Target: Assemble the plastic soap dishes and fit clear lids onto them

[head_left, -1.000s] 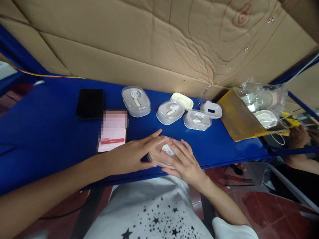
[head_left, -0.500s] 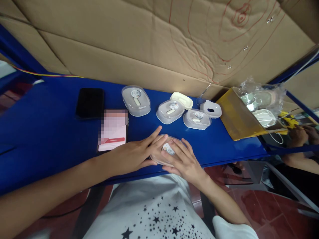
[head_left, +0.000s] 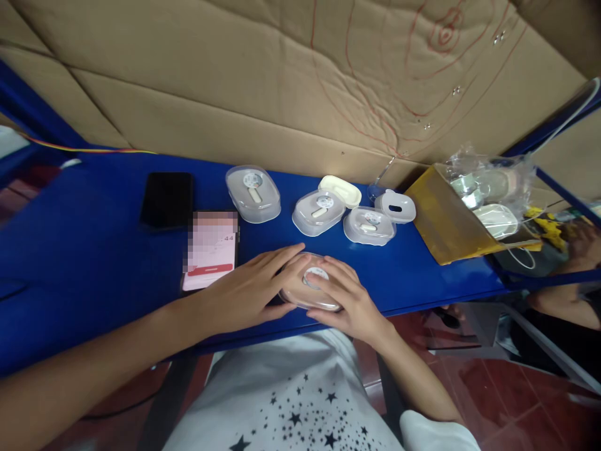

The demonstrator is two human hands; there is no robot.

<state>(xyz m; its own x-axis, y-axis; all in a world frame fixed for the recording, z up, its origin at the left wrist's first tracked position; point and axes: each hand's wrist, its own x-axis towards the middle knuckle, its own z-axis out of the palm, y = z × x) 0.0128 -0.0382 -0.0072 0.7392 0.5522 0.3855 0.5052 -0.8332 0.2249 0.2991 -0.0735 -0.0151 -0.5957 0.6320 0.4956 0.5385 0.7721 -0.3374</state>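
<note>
A clear oval plastic case (head_left: 310, 295) with a round white label lies near the front edge of the blue table (head_left: 84, 250). My left hand (head_left: 251, 291) lies flat on its left side, fingers stretched out over the lid. Against the case's right side rests my right hand (head_left: 347, 304), its fingers curved over the lid and pressing down. Three similar clear cases (head_left: 253, 193) (head_left: 320, 212) (head_left: 369, 225) with white parts inside sit farther back.
A black phone (head_left: 166, 199) and a phone with a lit screen (head_left: 211, 250) lie to the left. A cream lid (head_left: 340, 190), a white tray piece (head_left: 397, 205) and a yellow box with a bag of cases (head_left: 483, 194) stand right. Cardboard walls the back. Another person's hands (head_left: 582, 244) are far right.
Both hands shifted slightly on the case; my right fingers slid rightward off the round label, which now shows between the hands.
</note>
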